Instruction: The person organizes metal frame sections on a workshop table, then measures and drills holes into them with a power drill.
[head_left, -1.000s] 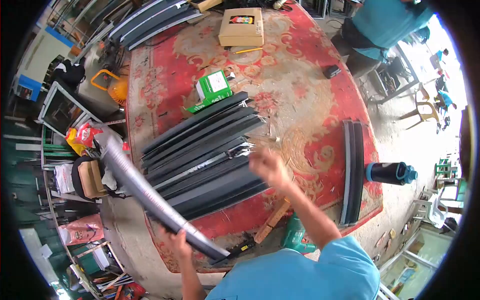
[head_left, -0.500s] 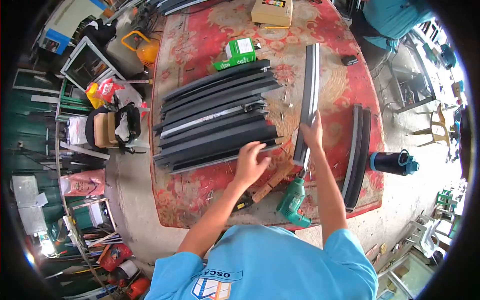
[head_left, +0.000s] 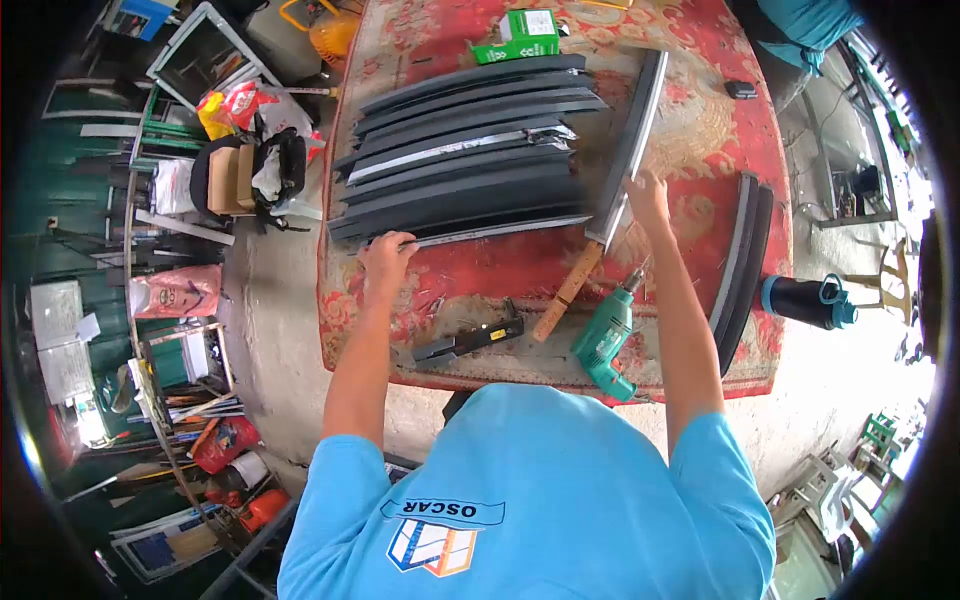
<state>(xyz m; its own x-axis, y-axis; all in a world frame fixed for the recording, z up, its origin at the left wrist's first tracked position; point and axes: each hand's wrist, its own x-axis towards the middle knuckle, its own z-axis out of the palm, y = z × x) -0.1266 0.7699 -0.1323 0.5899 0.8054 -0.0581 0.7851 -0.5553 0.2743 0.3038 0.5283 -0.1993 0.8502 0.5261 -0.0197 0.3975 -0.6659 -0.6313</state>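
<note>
My left hand (head_left: 387, 257) is at the near left end of a row of dark metal profiles (head_left: 470, 190), its fingers closed on the end of the nearest profile. My right hand (head_left: 648, 195) has its fingers round the near part of a separate long profile (head_left: 632, 145), which lies tilted to the right of the row. A wooden strip (head_left: 568, 290) touches that profile's near end. Below my right hand a green power drill (head_left: 604, 343) lies on the red patterned cloth. A black tool with a yellow label (head_left: 470, 341) lies left of the wooden strip.
More curved profiles (head_left: 742, 270) lie at the table's right, beside a dark bottle (head_left: 808, 301). A green box (head_left: 528, 36) and a small black object (head_left: 741, 90) are farther back. Another person (head_left: 812, 30) is at the upper right. Bags and a cardboard box (head_left: 232, 178) stand left.
My left hand has moved left along the nearest profile and closed on its end. The separate profile has tilted, its near end now close to the row. The view has shifted.
</note>
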